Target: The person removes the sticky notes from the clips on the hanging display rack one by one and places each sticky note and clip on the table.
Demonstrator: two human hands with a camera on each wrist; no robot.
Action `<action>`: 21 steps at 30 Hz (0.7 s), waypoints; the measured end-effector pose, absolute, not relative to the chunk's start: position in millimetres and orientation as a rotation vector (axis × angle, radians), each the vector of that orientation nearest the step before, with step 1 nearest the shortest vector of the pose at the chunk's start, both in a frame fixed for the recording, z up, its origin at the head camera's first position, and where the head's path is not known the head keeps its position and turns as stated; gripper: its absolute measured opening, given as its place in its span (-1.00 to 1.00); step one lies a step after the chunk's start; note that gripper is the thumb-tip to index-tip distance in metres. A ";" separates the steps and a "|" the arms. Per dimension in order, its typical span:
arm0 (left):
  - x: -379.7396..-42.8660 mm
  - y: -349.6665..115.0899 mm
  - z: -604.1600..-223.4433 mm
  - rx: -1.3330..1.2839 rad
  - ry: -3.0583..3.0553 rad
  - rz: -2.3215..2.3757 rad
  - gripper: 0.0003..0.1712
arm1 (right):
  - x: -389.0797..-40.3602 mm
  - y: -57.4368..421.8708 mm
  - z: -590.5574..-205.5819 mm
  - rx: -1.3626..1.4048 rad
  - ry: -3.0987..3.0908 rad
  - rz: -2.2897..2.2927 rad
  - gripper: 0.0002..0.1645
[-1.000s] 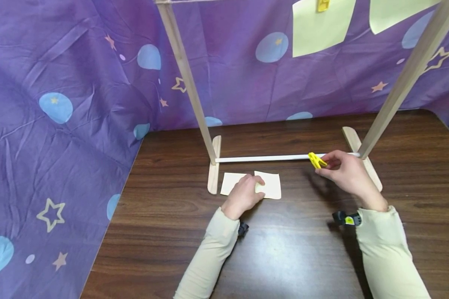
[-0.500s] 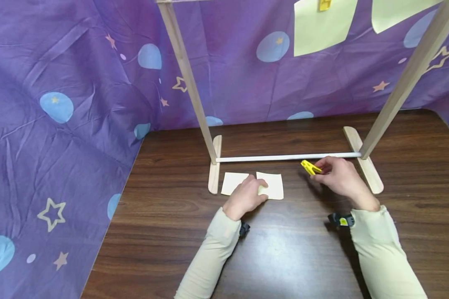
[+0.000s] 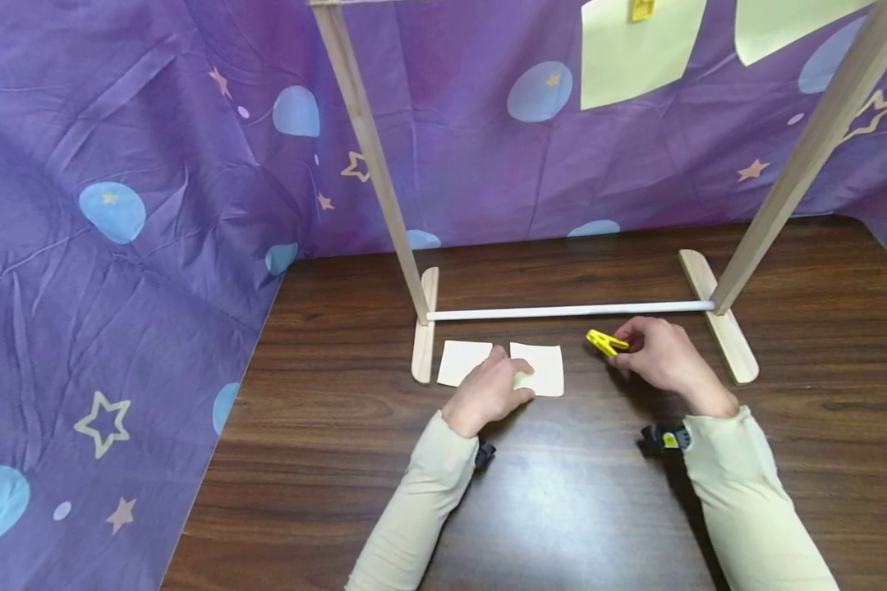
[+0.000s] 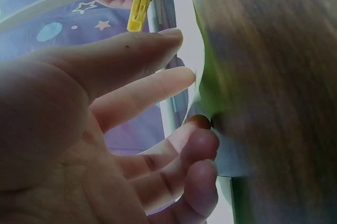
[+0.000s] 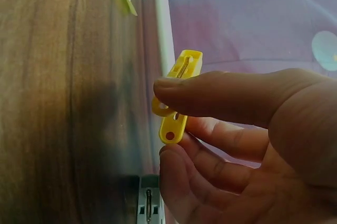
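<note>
Two pale paper sheets lie on the table; the right sheet [image 3: 543, 369] has an edge curling up in the left wrist view. My left hand [image 3: 485, 390] reaches over the left sheet [image 3: 461, 361]. Its index fingertip touches the right sheet, and thumb and index finger are spread apart. A yellow clothespin [image 3: 604, 343] is pinched between the thumb and fingers of my right hand [image 3: 658, 355], just right of the sheets. In the right wrist view, a grey-green clothespin [image 5: 149, 203] shows below that hand; the head view does not show it.
Behind the sheets stands a wooden frame [image 3: 373, 156] with a white bottom rod [image 3: 562, 312]. Higher up hang pale sheets [image 3: 628, 66], one under a yellow clothespin [image 3: 641, 10]. A purple patterned cloth [image 3: 458, 164] covers the back and left side. The table [image 3: 562, 509] is dark wood.
My right hand has moved left and toward me with the yellow clothespin, from near the rod to beside the right sheet. My left hand and the right sheet have shifted slightly right.
</note>
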State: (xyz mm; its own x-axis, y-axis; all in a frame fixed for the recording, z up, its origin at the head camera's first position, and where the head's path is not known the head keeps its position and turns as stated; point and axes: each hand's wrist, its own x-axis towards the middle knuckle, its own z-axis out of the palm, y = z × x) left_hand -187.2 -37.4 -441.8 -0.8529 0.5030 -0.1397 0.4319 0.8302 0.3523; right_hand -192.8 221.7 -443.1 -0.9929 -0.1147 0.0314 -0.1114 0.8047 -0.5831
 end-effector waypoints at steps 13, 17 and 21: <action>-186.3 -37.2 -442.4 0.697 2.775 0.454 -0.58 | -192.6 223.3 -449.0 -0.216 3.026 -0.889 -0.68; -185.9 -36.6 -442.1 0.671 2.766 0.459 -0.57 | -193.9 224.8 -451.5 -0.203 3.019 -0.872 -0.67; -186.6 -35.7 -442.8 0.650 2.759 0.456 -0.56 | -194.7 225.7 -453.3 -0.212 3.030 -0.862 -0.68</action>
State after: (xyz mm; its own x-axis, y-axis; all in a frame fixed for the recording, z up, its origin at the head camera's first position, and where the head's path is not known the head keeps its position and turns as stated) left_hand -186.6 -35.7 -442.8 -0.8630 0.4696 -0.1864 0.3846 0.8499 0.3603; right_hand -194.7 225.7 -453.3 -0.9909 -0.1246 0.0517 -0.1332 0.8418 -0.5232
